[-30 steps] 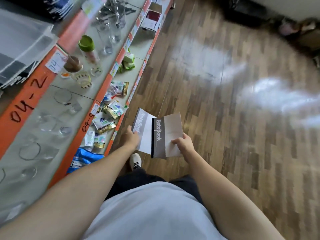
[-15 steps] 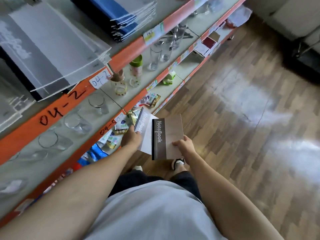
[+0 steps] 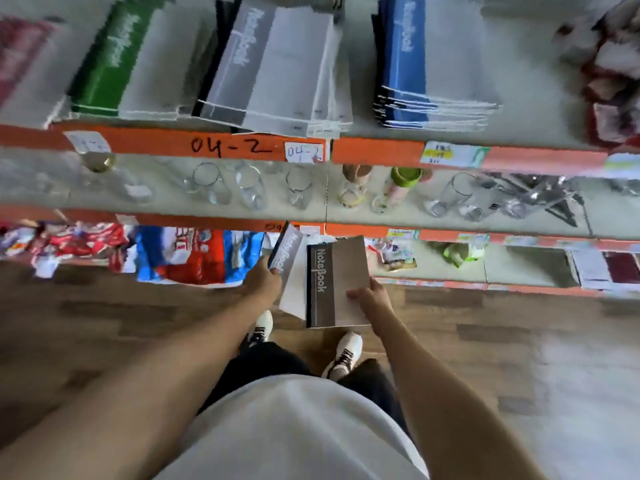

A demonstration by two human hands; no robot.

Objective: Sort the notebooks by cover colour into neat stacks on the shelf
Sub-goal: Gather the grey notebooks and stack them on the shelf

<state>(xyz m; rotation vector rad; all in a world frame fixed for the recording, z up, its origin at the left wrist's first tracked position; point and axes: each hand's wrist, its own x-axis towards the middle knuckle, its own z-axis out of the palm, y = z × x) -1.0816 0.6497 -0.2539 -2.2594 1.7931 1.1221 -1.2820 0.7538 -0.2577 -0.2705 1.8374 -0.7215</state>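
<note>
We hold two notebooks in the lower middle of the frame, in front of the shelving. Our left hand [image 3: 264, 284] grips the grey notebook [image 3: 289, 268] by its spine edge, fingers curled round it, so that it tilts up and to the left. Our right hand [image 3: 372, 299] grasps the brown notebook [image 3: 341, 282] at its lower right edge, thumb on the cover, and this one overlaps the right side of the grey one.

Across the top of the frame runs the top shelf [image 3: 377, 152] with its orange front edge, marked 04-2 by hand. On it lie the stacks: a red stack [image 3: 20, 53] at the far upper left, blurred; a green stack [image 3: 114, 60] beside it; a grey stack [image 3: 273, 71] in the upper middle, its lower edge jutting over the shelf front; and a blue stack [image 3: 422, 64] to the right of that, apart from the grey one.

The middle shelf holds drinking glasses [image 3: 249, 187] in a row and a bottle with a green cap [image 3: 403, 183]. On the lowest shelf, left of our hands, lie red and blue packets [image 3: 194, 254]. Below the notebooks we see our white shoes [image 3: 343, 355] on the wooden floor [image 3: 104, 323].
</note>
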